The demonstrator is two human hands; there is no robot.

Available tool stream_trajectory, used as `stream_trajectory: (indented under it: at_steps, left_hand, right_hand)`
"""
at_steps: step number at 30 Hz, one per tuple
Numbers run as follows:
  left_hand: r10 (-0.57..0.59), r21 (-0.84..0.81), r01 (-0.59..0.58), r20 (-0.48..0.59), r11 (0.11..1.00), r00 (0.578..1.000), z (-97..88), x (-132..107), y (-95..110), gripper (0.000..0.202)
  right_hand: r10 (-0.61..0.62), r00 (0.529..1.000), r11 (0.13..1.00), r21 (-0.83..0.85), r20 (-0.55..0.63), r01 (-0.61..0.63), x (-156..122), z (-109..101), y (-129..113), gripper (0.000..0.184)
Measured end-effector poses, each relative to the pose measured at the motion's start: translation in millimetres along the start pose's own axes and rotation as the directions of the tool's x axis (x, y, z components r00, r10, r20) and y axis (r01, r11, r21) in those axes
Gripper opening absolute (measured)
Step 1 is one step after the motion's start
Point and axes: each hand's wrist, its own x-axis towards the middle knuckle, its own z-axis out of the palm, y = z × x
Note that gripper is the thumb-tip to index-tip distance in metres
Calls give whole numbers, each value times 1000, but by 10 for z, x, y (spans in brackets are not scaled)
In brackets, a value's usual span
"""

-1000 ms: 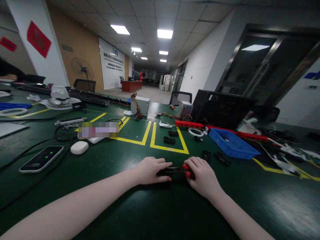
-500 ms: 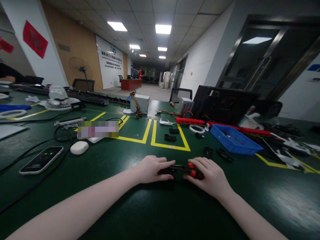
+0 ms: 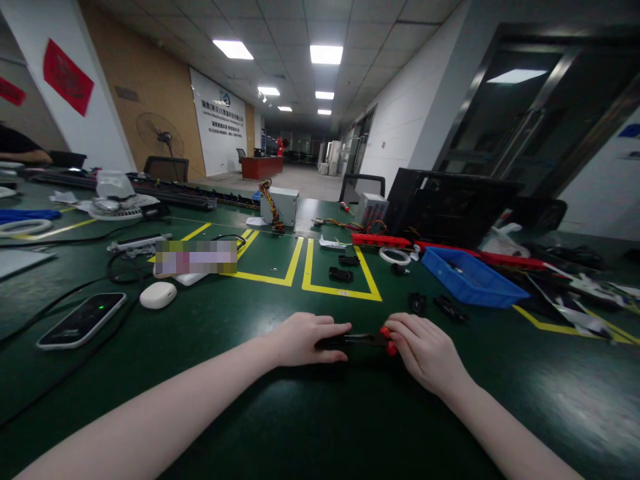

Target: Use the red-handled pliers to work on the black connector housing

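My left hand (image 3: 313,341) has its thumb and fingers on either side of a small black piece (image 3: 331,343), low over the green table (image 3: 320,427). What this piece is stays unclear in the shadow between the fingers. My right hand (image 3: 425,350) is closed round the red grips of a pair of pliers (image 3: 376,340). Their dark jaws point left and meet the black piece; whether they bite on it I cannot make out. Beyond my hands lie black bundled cables (image 3: 341,274), two of them within a yellow-taped outline (image 3: 340,293).
To the right stand a blue tray (image 3: 473,277) and a large black case (image 3: 450,207). A power supply (image 3: 281,207) with wires sits at the back. Further left are a phone-like device (image 3: 83,321), a white rounded case (image 3: 158,295) and a black cable (image 3: 75,367).
My right fingers have closed further round the pliers' grips, and the pliers now lie straighter, with the hand slightly further right. My left hand stays in nearly the same place.
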Motion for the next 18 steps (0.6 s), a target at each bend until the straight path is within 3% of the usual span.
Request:
stream_trajectory:
  at_steps: [18]
  left_hand:
    - [25,-77,-25,1,997,1000,-28,-4,10,43]
  right_hand:
    - [14,997,1000,2,70,-15,30,6,-77,31]
